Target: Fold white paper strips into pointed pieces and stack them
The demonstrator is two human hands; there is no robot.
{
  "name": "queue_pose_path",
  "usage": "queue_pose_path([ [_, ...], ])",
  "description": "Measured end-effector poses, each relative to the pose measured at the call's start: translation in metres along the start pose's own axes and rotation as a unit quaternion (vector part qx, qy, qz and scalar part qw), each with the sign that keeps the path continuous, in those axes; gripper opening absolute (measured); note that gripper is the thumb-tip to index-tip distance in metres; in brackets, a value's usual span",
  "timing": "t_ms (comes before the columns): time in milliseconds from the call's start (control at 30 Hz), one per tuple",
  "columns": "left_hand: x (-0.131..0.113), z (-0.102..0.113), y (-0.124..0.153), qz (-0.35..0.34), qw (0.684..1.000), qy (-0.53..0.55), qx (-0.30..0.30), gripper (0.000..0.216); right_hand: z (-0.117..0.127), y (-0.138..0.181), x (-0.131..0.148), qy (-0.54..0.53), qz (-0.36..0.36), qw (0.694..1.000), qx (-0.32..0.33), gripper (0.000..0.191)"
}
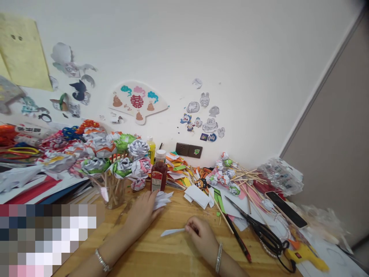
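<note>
My left hand [145, 207] is in front of a bottle of red-brown liquid [159, 173]. Its fingers and thumb close around a small bunch of folded white paper pieces [163, 200], partly hidden by the hand. To the right and nearer me, my right hand [201, 234] pinches one end of a narrow folded white paper piece [172, 232], which points left just over the wooden table [150, 254]. A stack of white paper slips [198, 196] lies beyond my right hand.
Paper flowers on sticks stand in a clear cup [111, 196] at left. Black scissors [265, 232], a black-and-red pen [239, 238], a yellow glue gun [307, 256] and a phone [286, 209] lie at right. Smaller paper flowers [226, 175] and coloured scraps [175, 167] line the wall.
</note>
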State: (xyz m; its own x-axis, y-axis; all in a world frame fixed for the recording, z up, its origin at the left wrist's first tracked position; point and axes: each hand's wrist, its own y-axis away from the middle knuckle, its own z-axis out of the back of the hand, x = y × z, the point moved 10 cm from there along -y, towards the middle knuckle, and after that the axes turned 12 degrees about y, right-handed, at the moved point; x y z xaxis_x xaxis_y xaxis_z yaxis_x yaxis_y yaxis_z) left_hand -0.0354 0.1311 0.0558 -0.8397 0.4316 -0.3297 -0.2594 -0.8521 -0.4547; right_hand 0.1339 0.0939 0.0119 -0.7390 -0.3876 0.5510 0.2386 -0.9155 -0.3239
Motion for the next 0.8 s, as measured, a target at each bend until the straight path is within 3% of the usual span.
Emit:
queue_pose_path([
  [133, -0.031, 0.016, 0.005, -0.069, 0.996, 0.030, -0.038, 0.051, 0.002, -0.001, -0.003, -0.002, -0.006, 1.000, -0.018, 0.010],
  [233, -0.074, 0.008, 0.019, -0.157, 0.983, 0.083, 0.047, 0.028, 0.002, -0.001, -0.004, -0.003, -0.008, 1.000, -0.024, 0.009],
  [300, -0.097, 0.000, 0.030, -0.191, 0.973, 0.100, 0.087, 0.027, 0.004, 0.000, -0.003, -0.001, -0.007, 1.000, -0.027, 0.010],
  [433, -0.114, -0.019, 0.042, -0.236, 0.965, 0.045, 0.103, 0.016, 0.006, 0.000, -0.002, -0.014, -0.006, 0.999, -0.034, 0.012],
  [567, -0.087, -0.015, 0.028, -0.198, 0.977, 0.010, 0.076, 0.016, -0.002, 0.000, -0.010, -0.069, -0.018, 0.997, -0.024, 0.017],
  [633, -0.059, -0.003, 0.014, -0.131, 0.990, -0.031, 0.042, 0.017, -0.002, 0.000, -0.014, -0.074, -0.027, 0.996, -0.030, 0.021],
  [733, -0.021, 0.010, 0.002, -0.027, 0.996, -0.083, -0.002, 0.020, 0.018, 0.001, -0.010, -0.019, -0.011, 0.995, -0.093, 0.023],
  [800, -0.014, 0.011, 0.001, -0.013, 0.997, -0.077, -0.019, 0.025, 0.037, 0.002, -0.003, 0.063, 0.002, 0.987, -0.146, 0.026],
])
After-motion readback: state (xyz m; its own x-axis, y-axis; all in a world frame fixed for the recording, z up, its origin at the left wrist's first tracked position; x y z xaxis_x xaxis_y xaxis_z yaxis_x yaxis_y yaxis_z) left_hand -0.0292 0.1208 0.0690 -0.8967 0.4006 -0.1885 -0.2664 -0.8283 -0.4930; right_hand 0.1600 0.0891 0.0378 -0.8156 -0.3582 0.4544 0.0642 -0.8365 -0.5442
